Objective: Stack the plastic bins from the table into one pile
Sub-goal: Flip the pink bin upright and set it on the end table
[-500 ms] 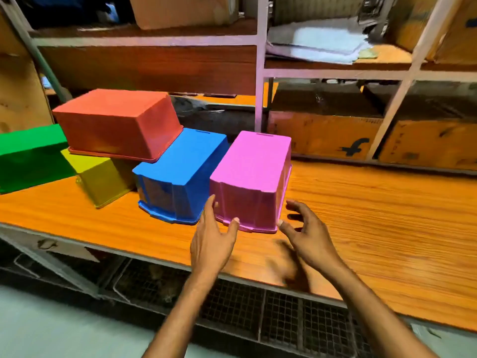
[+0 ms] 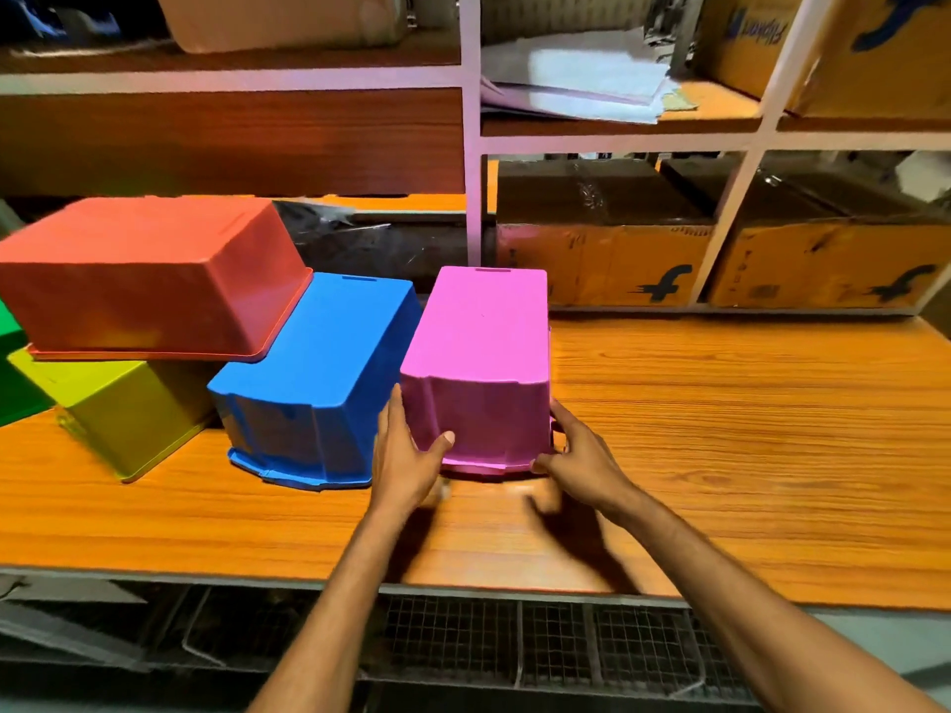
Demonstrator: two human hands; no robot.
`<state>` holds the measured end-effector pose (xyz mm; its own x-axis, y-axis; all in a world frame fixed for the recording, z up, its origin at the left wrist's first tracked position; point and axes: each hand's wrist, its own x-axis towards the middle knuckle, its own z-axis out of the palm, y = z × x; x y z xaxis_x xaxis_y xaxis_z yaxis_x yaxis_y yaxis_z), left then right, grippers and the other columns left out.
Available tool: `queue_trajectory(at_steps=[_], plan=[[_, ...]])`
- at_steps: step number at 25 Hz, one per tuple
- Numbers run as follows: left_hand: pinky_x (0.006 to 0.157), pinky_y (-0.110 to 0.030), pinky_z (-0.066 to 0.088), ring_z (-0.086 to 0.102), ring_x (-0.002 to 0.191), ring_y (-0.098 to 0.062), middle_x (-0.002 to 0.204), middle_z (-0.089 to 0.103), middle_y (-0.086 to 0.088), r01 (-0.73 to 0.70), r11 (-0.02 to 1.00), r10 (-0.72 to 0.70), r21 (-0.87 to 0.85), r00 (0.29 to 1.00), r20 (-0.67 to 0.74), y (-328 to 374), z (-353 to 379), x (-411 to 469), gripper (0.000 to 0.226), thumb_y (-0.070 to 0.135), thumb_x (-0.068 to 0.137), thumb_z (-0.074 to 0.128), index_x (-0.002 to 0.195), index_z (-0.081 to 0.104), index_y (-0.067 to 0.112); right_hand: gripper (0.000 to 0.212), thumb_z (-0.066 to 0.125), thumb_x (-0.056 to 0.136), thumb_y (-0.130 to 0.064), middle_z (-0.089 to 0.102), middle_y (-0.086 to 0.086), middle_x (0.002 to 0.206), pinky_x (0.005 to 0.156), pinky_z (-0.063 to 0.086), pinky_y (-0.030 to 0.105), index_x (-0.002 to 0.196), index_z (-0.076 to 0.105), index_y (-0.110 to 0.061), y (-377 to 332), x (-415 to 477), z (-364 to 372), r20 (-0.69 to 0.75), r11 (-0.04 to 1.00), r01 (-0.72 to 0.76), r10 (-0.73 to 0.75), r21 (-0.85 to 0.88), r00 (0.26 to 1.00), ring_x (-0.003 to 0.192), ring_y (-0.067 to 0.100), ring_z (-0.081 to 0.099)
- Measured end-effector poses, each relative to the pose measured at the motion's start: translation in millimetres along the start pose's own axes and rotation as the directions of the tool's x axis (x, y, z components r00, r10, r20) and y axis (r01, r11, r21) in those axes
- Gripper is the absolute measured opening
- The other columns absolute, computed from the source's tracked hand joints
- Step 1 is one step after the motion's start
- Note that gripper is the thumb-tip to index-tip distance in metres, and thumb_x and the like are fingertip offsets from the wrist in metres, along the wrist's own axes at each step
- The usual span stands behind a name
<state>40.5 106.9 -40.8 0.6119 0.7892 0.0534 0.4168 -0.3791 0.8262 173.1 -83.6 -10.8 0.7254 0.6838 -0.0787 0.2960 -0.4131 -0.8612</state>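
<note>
Both hands are on the pink bin (image 2: 481,352) here. Left hand (image 2: 406,458) is pressed flat against its near left corner, thumb lying across the front wall, and the right hand (image 2: 581,458) is wrapped round the near right corner with the thumb down at the rim, so it's gripped from both sides. The pink bin is upside down on the orange wooden table (image 2: 720,429), base facing up, near edge looks barely off the surface but honestly can't tell for sure. Right beside it on the left is the blue bin (image 2: 314,373), also flipped over, the two touching or close to it. Further left a red bin (image 2: 149,275) sits tilted on top of a yellow bin (image 2: 128,409), its rim overlapping the blue one. A green bin (image 2: 13,373) peeks in at the left edge. Behind it all, shelves with cardboard boxes (image 2: 607,265)
</note>
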Motion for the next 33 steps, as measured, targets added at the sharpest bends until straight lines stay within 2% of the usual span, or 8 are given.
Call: queue_trajectory(at_steps=[2,5,8,12,16,19,26,33], plan=[[0.112,-0.044,0.041,0.041,0.140,-0.021,0.157,0.037,0.000,-0.092,0.995,0.089,-0.047,0.994,-0.062,11,-11,4,0.094,0.031,0.084,0.079,0.160,0.024,0.031,0.093,0.072,0.081,0.000,0.061,-0.038,0.121,0.077,0.060,0.027,0.152,0.035,-0.048,-10,-6,-14,-0.033,0.992,0.078,-0.075,0.100,0.997,0.091,0.004,0.072],[0.108,-0.029,0.044,0.050,0.130,-0.004,0.150,0.047,0.006,-0.240,0.941,0.220,-0.240,0.970,-0.106,52,-27,9,0.085,0.021,0.083,0.081,0.155,0.037,0.030,0.113,0.067,0.075,0.012,0.036,-0.032,0.154,0.093,0.057,0.041,0.159,0.019,-0.046,-26,-9,-48,-0.113,0.980,0.163,-0.151,0.113,0.982,0.126,0.016,0.059],[0.098,-0.020,0.050,0.057,0.120,0.009,0.133,0.057,0.023,-0.280,0.871,0.265,-0.404,0.960,-0.094,96,-33,6,0.074,0.020,0.086,0.080,0.151,0.045,0.028,0.108,0.073,0.080,0.004,0.041,-0.025,0.155,0.091,0.056,0.024,0.159,0.019,-0.047,-37,-3,-79,-0.261,0.975,0.220,-0.215,-0.011,0.941,0.127,0.001,0.056],[0.087,-0.001,0.043,0.052,0.112,0.026,0.126,0.053,0.035,-0.322,0.805,0.371,-0.498,0.929,-0.002,143,-38,-3,0.065,0.029,0.093,0.069,0.153,0.044,0.024,0.072,0.055,0.086,0.005,0.066,-0.012,0.136,0.087,0.055,0.027,0.147,0.053,-0.033,-56,-1,-108,-0.713,0.983,0.135,-0.183,-0.124,0.677,0.110,0.007,0.064],[0.107,-0.020,0.045,0.051,0.134,0.000,0.146,0.051,0.017,-0.431,0.767,0.518,-0.475,0.853,0.063,157,-26,-5,0.067,0.028,0.091,0.072,0.152,0.043,0.030,0.061,0.050,0.078,0.004,0.075,-0.007,0.118,0.083,0.047,0.023,0.126,0.070,-0.028,-78,-4,-146,-0.828,0.995,0.102,-0.067,-0.012,0.556,0.109,0.011,0.065],[0.106,-0.039,0.048,0.055,0.123,-0.013,0.130,0.052,0.003,-0.534,0.768,0.544,-0.354,0.835,-0.081,146,-10,-6,0.053,0.018,0.095,0.069,0.146,0.054,0.028,0.050,0.047,0.076,-0.002,0.073,-0.010,0.100,0.082,0.059,0.042,0.106,0.073,-0.032,-86,-14,-177,-0.844,0.970,0.151,0.084,0.191,0.530,0.098,0.019,0.068],[0.063,-0.019,0.038,0.046,0.071,-0.002,0.089,0.045,0.004,-0.726,0.682,0.647,-0.091,0.656,-0.389,192,-3,-26,0.039,0.013,0.093,0.063,0.131,0.068,0.012,0.008,0.065,0.097,-0.021,0.063,0.003,0.081,0.054,0.052,0.022,0.090,0.067,-0.019,-83,-30,-220,-0.676,0.807,0.352,0.078,0.475,0.733,0.062,0.006,0.058],[0.067,-0.033,0.049,0.059,0.079,-0.017,0.097,0.057,-0.001,-0.562,0.827,0.534,-0.004,0.788,-0.307,238,19,-41,0.037,0.025,0.096,0.065,0.133,0.066,0.024,0.025,0.044,0.106,-0.006,0.061,0.002,0.103,0.075,0.046,0.029,0.118,0.059,-0.022,-4,-61,-155,-0.232,0.821,-0.078,0.250,0.566,0.940,0.087,0.013,0.056]])
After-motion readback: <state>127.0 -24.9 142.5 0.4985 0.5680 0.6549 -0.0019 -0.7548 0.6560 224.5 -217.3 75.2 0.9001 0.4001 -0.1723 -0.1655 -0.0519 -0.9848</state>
